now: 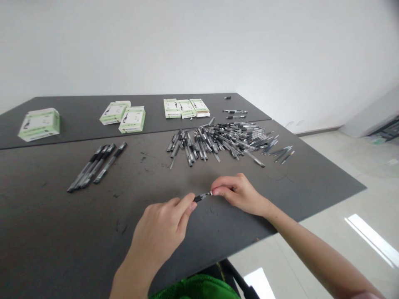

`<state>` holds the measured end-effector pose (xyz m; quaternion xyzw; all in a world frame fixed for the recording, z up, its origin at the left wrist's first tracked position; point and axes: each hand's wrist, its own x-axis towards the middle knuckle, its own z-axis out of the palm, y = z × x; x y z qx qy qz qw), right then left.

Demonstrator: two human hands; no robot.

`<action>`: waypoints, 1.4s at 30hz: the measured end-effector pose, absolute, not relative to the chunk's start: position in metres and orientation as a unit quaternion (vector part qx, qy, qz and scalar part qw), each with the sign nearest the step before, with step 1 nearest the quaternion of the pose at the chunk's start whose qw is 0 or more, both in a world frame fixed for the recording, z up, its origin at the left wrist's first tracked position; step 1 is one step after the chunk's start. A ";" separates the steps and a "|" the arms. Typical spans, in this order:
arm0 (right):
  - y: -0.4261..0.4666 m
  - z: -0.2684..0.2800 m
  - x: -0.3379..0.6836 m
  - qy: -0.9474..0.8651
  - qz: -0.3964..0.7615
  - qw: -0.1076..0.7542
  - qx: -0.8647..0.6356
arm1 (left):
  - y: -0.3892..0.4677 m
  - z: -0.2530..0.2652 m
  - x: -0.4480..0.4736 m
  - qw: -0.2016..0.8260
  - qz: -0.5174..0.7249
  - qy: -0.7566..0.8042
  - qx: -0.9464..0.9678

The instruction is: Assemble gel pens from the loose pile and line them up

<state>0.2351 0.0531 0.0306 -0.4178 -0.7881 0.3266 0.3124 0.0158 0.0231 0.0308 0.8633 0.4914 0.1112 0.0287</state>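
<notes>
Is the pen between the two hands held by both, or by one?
Both: the left hand grips the pen at the black part, the right hand pinches the pale end.

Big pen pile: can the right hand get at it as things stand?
Probably yes, once freed: the right hand pinches one end of a pen, but the pen pile lies just beyond, nothing standing between.

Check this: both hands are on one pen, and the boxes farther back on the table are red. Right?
Not red: the head view shows the boxes farther back are pale green and white. The left hand and right hand are on one pen.
</notes>
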 end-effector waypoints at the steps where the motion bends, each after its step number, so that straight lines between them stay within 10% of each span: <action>1: 0.052 0.031 0.235 -0.807 0.286 0.322 -0.404 | 0.023 0.031 0.016 0.032 0.111 0.491 0.864; 7: 0.047 0.027 0.233 -0.865 0.156 0.332 -0.343 | 0.023 0.032 0.015 0.035 0.125 0.482 0.866; 25: 0.046 0.030 0.224 -0.790 0.326 0.288 -0.433 | 0.026 0.027 0.016 -0.026 0.159 0.459 0.874; 42: 0.047 0.026 0.231 -0.828 0.209 0.372 -0.363 | 0.026 0.028 0.016 -0.024 0.170 0.457 0.873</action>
